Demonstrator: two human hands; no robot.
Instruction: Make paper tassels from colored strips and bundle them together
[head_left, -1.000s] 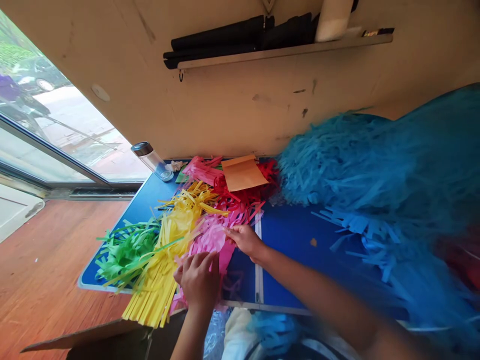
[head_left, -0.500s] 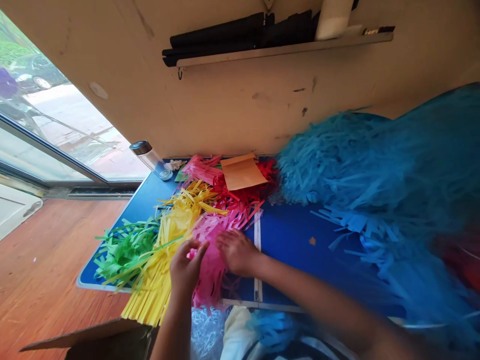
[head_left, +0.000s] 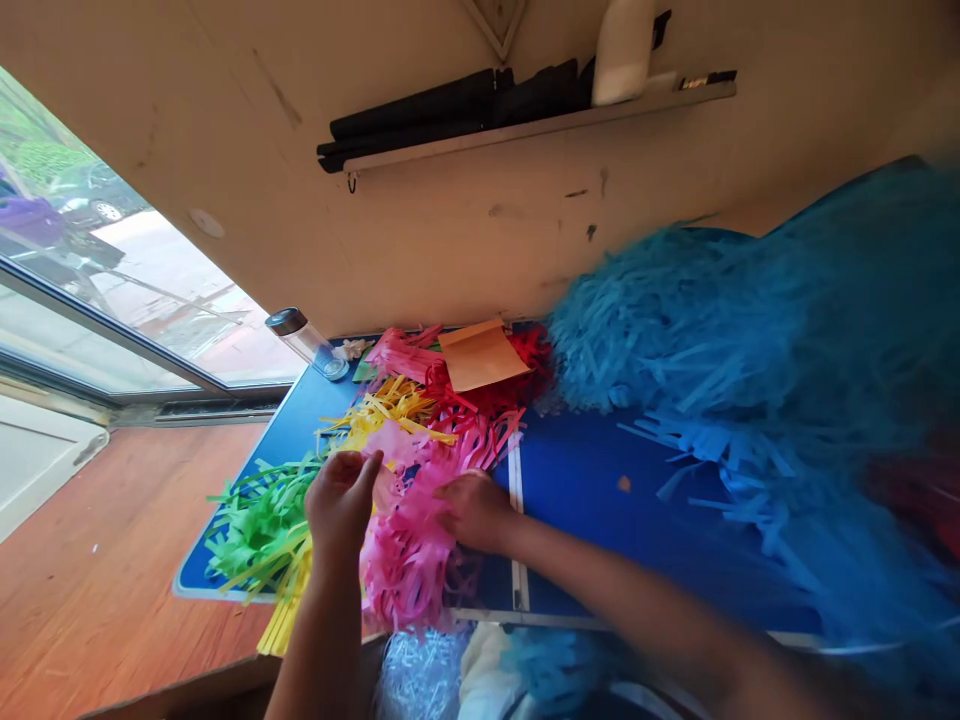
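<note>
Here you are, both hands in at the middle of the frame, with the pink fringed paper [head_left: 409, 565] lying between them on the blue table [head_left: 585, 490]. Your left hand [head_left: 339, 508] sits just left of the pink, thumb and forefinger drawn close together at its upper left edge; whether a strip is pinched between those tips, I can't tell. Your right hand [head_left: 478, 512] comes in from the lower right, its fingers partly curled and touching the pink's right side; how firmly they grip is hidden. Look at the lie of that pink: the long axis runs up and down the frame, slightly slanted, from a paler, flatter patch by your left fingertips to a ruffled mass of strips pointing down toward the near table edge, ends loose and tangled. Left of your left wrist, yellow fringe [head_left: 289, 600] hangs down past that edge, beside a green heap [head_left: 259, 520]. Above the pink, red fringe [head_left: 534, 355] spreads under a folded orange-brown paper [head_left: 484, 355]. A clear bottle [head_left: 307, 345] leans in the picture at the table's upper left, and a great blue mass of fringe [head_left: 750, 330] fills the right.
</note>
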